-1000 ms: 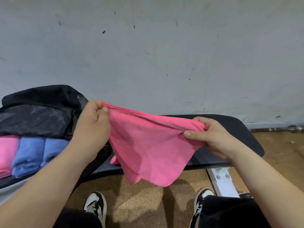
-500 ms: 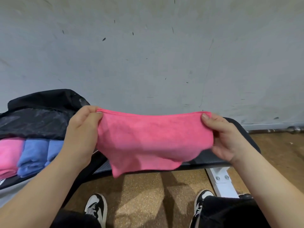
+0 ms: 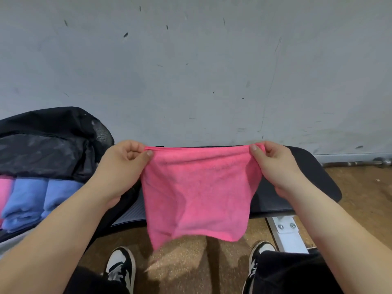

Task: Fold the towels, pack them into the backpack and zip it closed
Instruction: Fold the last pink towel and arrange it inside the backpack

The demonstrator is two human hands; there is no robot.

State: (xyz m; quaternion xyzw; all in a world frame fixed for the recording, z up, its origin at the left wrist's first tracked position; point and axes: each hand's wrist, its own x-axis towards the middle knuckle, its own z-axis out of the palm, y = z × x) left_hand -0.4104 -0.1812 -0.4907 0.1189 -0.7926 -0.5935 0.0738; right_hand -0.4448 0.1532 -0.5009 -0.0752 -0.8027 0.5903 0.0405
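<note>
A pink towel (image 3: 199,192) hangs in the air in front of me, stretched by its top edge. My left hand (image 3: 125,166) pinches its top left corner and my right hand (image 3: 275,164) pinches its top right corner. The lower edge droops loose over the floor. At the far left an open black backpack (image 3: 48,145) lies on the bench, its flap thrown back. Inside it stand two folded blue towels (image 3: 40,198) and a folded pink towel (image 3: 5,192) at the frame's edge.
A black padded bench (image 3: 305,187) runs behind the towel, on a white metal leg (image 3: 286,232). A grey scuffed wall (image 3: 191,71) rises close behind it. Below are brown cork-like floor (image 3: 186,266) and my two black-and-white shoes.
My hands have pulled apart and levelled out, drawing the towel's top edge taut. The bunched towel now hangs flatter and lower.
</note>
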